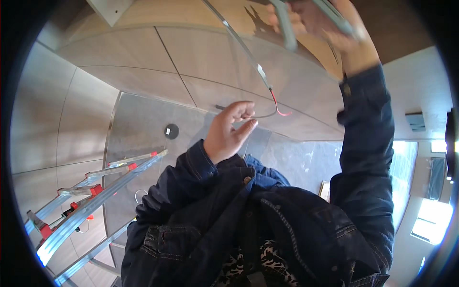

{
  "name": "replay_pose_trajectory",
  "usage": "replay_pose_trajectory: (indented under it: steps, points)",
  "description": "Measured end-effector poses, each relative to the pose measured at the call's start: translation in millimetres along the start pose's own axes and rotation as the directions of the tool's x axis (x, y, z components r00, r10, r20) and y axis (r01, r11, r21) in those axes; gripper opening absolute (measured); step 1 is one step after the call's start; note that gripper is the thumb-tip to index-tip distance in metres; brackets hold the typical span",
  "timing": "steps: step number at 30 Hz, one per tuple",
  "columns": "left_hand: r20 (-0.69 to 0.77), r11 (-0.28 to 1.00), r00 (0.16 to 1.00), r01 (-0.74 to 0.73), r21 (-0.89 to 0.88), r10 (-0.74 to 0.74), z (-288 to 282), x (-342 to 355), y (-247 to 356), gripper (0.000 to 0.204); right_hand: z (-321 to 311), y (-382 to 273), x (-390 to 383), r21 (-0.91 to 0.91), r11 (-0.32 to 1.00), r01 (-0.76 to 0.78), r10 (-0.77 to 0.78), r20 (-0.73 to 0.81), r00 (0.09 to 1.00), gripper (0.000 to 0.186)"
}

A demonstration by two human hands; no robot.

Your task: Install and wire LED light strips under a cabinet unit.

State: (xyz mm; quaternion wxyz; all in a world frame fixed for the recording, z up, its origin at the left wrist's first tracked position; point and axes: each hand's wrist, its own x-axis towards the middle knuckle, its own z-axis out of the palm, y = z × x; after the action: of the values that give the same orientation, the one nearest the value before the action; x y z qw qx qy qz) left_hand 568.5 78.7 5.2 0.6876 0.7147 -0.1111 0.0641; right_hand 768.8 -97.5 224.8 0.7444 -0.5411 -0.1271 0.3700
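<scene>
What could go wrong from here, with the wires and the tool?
The thin red wire hangs loose near the thin, curved grey wire by the left hand; if their ends are bare, which I cannot tell, they might touch.
A pull on either wire might strain the end of the narrow, silvery strip.
The grey, long-handled tool, blurred in the right hand, could perhaps slip and mark the flat, light-brown board.
</scene>
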Motion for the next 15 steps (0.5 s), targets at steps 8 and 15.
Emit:
replay_pose_trajectory:
  steps: [8,15]
  points:
    - [0.087,0.982,0.978,0.190,-0.001,-0.189,0.3,-11.1,-0.1,0.022,-9.6,177.3,-208.5,0.193,0.981,0.035,-0.059,0.123,0.991,0.074]
    - [0.018,0.983,0.983,0.181,-0.042,-0.181,10.8,-21.5,16.7,0.014,-9.7,209.0,-242.6,-0.095,0.994,0.046,-0.042,0.046,0.998,0.075]
